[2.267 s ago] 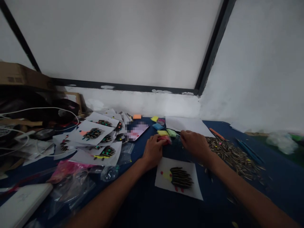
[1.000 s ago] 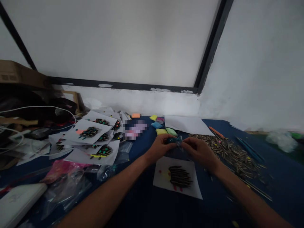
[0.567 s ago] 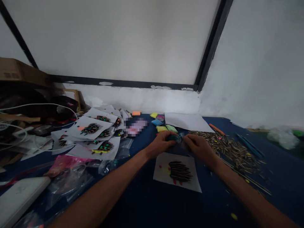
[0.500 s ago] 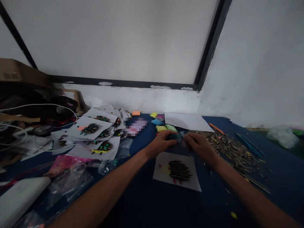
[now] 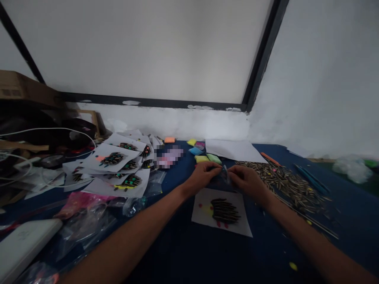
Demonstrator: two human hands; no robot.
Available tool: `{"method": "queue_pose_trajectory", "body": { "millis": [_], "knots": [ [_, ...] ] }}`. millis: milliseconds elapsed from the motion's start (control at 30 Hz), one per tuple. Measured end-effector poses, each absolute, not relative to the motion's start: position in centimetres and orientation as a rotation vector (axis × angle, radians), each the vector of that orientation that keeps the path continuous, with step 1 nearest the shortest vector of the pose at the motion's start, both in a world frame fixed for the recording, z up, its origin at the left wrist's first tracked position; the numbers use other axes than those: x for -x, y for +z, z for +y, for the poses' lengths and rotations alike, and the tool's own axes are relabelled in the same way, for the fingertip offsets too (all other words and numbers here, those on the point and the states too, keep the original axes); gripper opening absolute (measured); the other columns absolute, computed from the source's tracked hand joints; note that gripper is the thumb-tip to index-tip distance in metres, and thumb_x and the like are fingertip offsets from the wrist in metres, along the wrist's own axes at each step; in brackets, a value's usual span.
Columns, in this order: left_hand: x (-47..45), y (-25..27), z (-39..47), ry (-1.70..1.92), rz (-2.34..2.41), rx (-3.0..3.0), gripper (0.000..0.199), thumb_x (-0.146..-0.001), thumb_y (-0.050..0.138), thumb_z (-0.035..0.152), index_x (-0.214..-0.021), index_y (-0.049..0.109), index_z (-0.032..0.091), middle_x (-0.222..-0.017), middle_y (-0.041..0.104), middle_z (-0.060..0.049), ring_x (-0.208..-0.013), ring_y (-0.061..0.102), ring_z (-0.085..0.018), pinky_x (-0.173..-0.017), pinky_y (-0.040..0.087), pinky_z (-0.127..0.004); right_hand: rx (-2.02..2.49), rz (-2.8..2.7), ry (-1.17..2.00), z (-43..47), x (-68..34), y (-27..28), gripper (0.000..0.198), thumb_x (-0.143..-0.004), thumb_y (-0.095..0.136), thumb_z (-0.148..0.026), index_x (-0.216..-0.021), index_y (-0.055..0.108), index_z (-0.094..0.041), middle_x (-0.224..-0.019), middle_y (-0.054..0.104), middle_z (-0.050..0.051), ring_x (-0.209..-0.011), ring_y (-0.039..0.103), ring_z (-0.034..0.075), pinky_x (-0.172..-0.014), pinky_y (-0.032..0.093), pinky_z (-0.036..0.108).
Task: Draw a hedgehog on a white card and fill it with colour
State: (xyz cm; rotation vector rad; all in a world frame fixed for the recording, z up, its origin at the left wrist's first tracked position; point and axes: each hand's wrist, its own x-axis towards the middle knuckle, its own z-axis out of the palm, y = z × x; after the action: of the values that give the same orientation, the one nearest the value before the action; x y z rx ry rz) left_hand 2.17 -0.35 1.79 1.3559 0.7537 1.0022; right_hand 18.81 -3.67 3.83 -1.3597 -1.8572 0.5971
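Note:
Both hands meet over the far edge of a white sheet (image 5: pixel 201 221), pinching a small clear plastic bag (image 5: pixel 226 174) between them. My left hand (image 5: pixel 203 175) is closed on the bag's left side, its thumb and forefinger pressed together. On the other side, my right hand (image 5: pixel 247 180) grips it with curled fingers. What the bag contains is mostly hidden. The sheet below bears a hedgehog figure (image 5: pixel 225 211) with spines of dark striped seeds, a yellow face and red feet.
To the left lies a pile of sheets (image 5: pixel 99 152) with similar seed figures, near plastic packaging (image 5: pixel 89 221) and a white box (image 5: pixel 26 244). Coloured clay packets (image 5: pixel 201 159) sit behind my hands. Loose striped seeds (image 5: pixel 290 189) spread rightward, beside blue tweezers-like tools (image 5: pixel 310 177).
The fingers of my left hand have drawn closer together, and the teal part of the bag beside them no longer shows. Both hands stay above the sheet.

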Motion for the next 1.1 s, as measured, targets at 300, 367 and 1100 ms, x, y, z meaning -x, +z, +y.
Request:
{"method": "queue_pose_trajectory", "body": {
  "millis": [300,367,1100],
  "knots": [
    [-2.3,0.9,-0.2,1.029,0.697,-1.373,0.02,-0.071,0.071,0.019,-0.089,0.066,0.01,-0.083,0.065,-0.005,-0.063,0.057,-0.008,-0.059,0.048,-0.021,1.382,-1.826,0.632,-3.9,-18.5,4.1,0.019,-0.076,0.055,-0.035,-0.073,0.061,-0.018,-0.048,0.056,-0.003,-0.045,0.05,0.013,-0.045,0.036,0.024],
    [-2.3,1.1,-0.4,1.023,0.698,-1.334,0.02,-0.07,0.071,0.018,-0.087,0.065,0.01,-0.078,0.064,-0.003,-0.06,0.057,-0.008,-0.058,0.048,-0.021,1.373,-1.816,0.675,-3.9,-18.5,4.2,0.02,-0.076,0.054,-0.036,-0.071,0.06,-0.018,-0.047,0.054,-0.003,-0.044,0.048,0.012,-0.044,0.035,0.024],
    [-1.0,2.6,-0.2,0.92,0.491,-1.238,0.03,-0.073,0.069,0.015,-0.102,0.061,0.012,-0.089,0.064,-0.004,-0.072,0.06,-0.009,-0.072,0.049,-0.025,1.275,-1.589,0.94,-3.9,-18.6,4.8,0.019,-0.07,0.062,-0.037,-0.068,0.058,-0.019,-0.053,0.055,-0.003,-0.048,0.048,0.01,-0.047,0.038,0.024]
  ]
}}
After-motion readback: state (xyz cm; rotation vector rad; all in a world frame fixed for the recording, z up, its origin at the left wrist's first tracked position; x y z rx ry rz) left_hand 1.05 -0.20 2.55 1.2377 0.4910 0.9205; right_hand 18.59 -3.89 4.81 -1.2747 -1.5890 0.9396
